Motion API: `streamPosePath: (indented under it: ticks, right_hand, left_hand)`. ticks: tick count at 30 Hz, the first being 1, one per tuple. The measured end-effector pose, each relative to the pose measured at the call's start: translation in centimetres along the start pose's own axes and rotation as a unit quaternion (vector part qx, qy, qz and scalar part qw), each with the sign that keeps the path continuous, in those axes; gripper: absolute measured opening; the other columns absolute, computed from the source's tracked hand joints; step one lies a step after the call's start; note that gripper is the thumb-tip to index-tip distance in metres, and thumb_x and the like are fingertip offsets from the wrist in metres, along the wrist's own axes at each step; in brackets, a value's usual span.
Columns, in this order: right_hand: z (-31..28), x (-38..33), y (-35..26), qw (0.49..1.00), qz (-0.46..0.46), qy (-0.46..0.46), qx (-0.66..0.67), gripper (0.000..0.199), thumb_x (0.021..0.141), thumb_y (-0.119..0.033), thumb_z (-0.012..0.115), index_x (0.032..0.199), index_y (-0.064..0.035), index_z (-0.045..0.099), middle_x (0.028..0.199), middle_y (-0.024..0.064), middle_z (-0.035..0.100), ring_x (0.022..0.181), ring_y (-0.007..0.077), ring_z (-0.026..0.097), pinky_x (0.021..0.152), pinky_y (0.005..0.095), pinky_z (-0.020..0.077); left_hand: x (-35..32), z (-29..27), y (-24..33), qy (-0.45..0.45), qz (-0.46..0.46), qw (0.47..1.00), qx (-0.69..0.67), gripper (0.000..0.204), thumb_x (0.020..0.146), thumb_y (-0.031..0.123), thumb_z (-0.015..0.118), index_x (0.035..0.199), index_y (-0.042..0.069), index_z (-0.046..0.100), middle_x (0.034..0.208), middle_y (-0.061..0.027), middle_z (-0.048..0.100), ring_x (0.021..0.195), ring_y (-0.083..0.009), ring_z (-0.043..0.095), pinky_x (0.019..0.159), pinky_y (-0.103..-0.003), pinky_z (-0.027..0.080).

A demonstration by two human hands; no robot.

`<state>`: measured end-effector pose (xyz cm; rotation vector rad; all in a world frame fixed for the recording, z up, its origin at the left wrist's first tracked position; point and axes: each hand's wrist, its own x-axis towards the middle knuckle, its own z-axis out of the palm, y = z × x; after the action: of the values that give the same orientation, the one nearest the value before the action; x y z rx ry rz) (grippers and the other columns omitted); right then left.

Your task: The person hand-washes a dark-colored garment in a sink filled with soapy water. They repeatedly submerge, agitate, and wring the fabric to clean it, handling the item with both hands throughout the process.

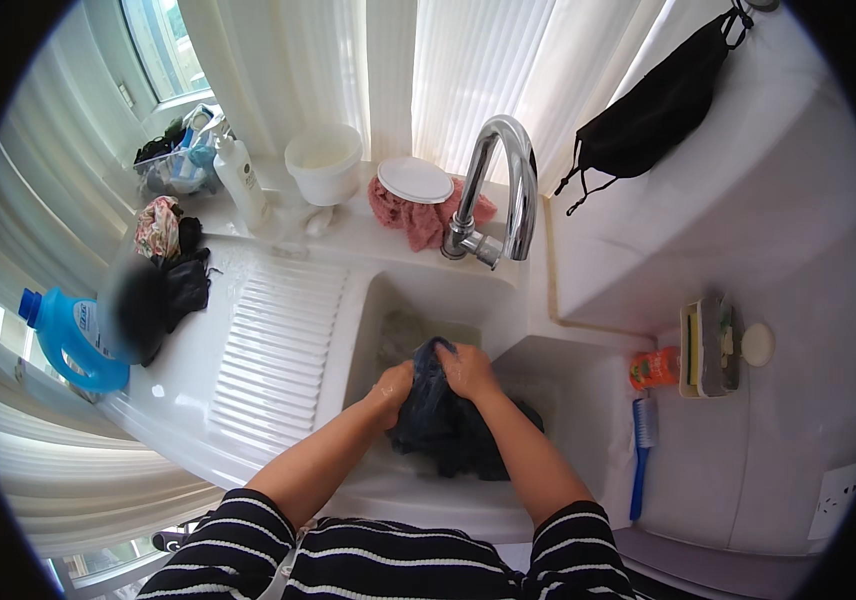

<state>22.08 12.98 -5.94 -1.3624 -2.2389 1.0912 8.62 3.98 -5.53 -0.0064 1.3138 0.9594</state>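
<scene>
The white sink (538,375) fills the middle of the frame, its ribbed washboard (273,345) sloping at centre left. In the basin I hold a dark wet garment (448,425) bunched up, my left hand (393,385) and right hand (466,368) both closed tightly on its top, close together. A black cloth (653,105) hangs at upper right. A blue detergent jug (73,340) with a pale label stands at the far left. A white bottle (241,180) stands at upper left, a white tub (325,162) beside it. A blue brush (642,450) lies at lower right, below a small orange packet (655,367).
</scene>
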Motion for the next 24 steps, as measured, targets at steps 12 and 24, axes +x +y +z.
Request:
streamPosePath:
  ticks: [12,24]
  right_hand:
    - [9.3,1.1,7.3,0.931,-0.055,0.068,-0.354,0.053,0.087,-0.032,0.058,0.136,-0.0173,0.044,0.147,0.0197,0.027,0.131,0.0394,0.031,0.102,0.0576,0.0280]
    - [7.6,2.0,6.3,0.974,0.067,0.100,-0.192,0.072,0.069,-0.028,0.074,0.134,-0.0126,0.048,0.136,0.0220,0.043,0.120,0.0439,0.043,0.094,0.0528,0.0411]
  left_hand:
    - [10.0,-0.9,-3.0,0.295,0.360,0.583,0.665,0.063,0.089,0.030,0.057,0.145,0.016,0.031,0.143,-0.0226,0.029,0.131,-0.0426,0.028,0.110,-0.053,0.022]
    - [15.9,-4.5,-3.6,0.266,0.355,0.773,0.454,0.043,0.094,0.033,0.048,0.129,0.007,0.052,0.127,-0.0229,0.050,0.114,-0.0383,0.051,0.099,-0.041,0.040]
